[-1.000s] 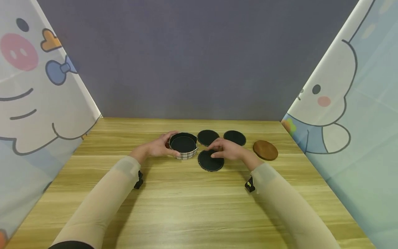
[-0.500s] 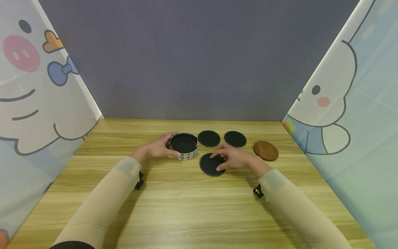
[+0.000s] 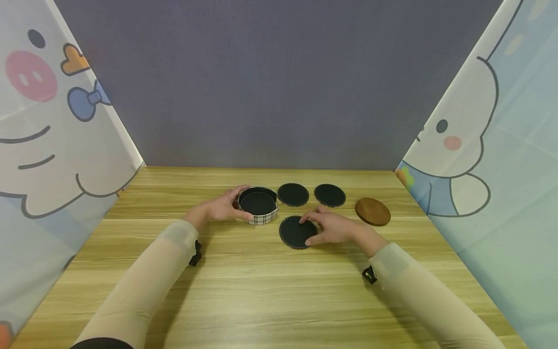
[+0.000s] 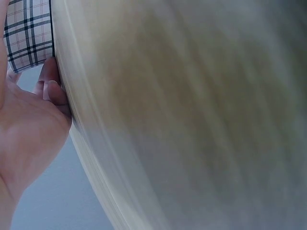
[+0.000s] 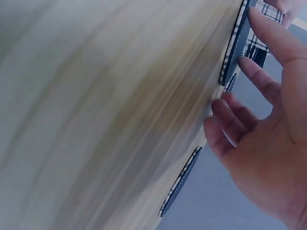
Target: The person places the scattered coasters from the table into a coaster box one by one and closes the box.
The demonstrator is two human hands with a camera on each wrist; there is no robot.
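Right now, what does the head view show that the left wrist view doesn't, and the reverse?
Only the head view: the right hand, three black discs lying flat, and the brown wooden disc.
Only the left wrist view: the palm of the left hand.
Both: that same hand, the plaid holder and the wood-grain table.

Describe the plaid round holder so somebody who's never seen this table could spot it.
On the wood-grain table, look toward the far side, left of three black discs. There the left hand grips the round holder. Unlike the flat discs, it has a raised wall, black inside, pale with dark plaid lines outside.
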